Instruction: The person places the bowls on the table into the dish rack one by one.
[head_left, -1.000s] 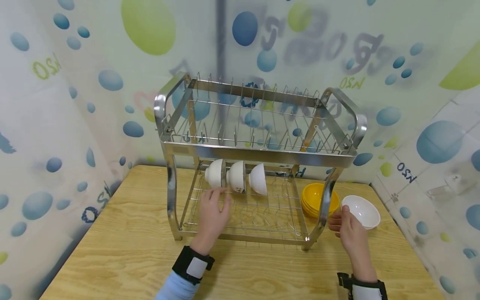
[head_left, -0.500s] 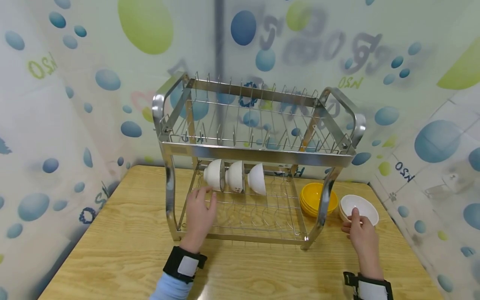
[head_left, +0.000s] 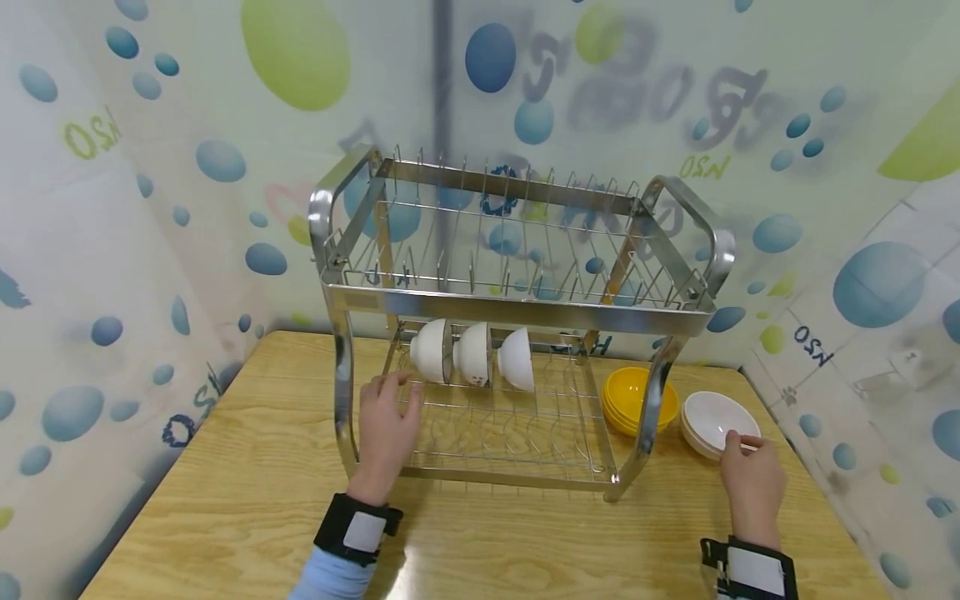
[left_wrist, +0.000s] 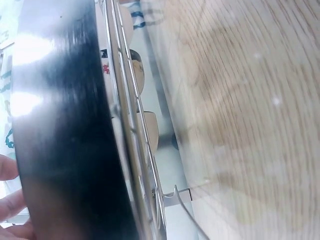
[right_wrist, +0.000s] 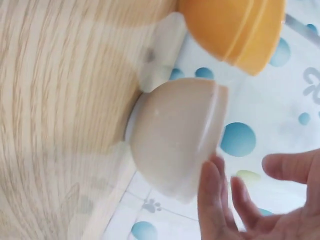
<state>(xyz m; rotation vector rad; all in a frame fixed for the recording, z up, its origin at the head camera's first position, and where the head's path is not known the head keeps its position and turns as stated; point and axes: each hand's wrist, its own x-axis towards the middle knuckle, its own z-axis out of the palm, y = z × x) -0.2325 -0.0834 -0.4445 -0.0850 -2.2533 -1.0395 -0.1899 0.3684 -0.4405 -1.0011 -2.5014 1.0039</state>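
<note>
My left hand hovers over the front left of the dish rack's lower tier, fingers relaxed and holding nothing. In the left wrist view, its fingertips show past a dark metal bar. Three white bowls stand on their sides in a row on that tier, just beyond the hand. At the right, my right hand is at the near rim of a small stack of white bowls. Its fingers meet the outer side of the rim, while the thumb stays apart in the right wrist view.
The two-tier metal dish rack stands mid-table, its upper tier fitted with upright wire dividers. Nested yellow bowls sit between the rack's right leg and the white stack. Behind the wooden table hangs a patterned sheet.
My left hand has drawn left, away from the bowls on the rack. My right hand has moved right, from the stack's left side to its near right rim.
</note>
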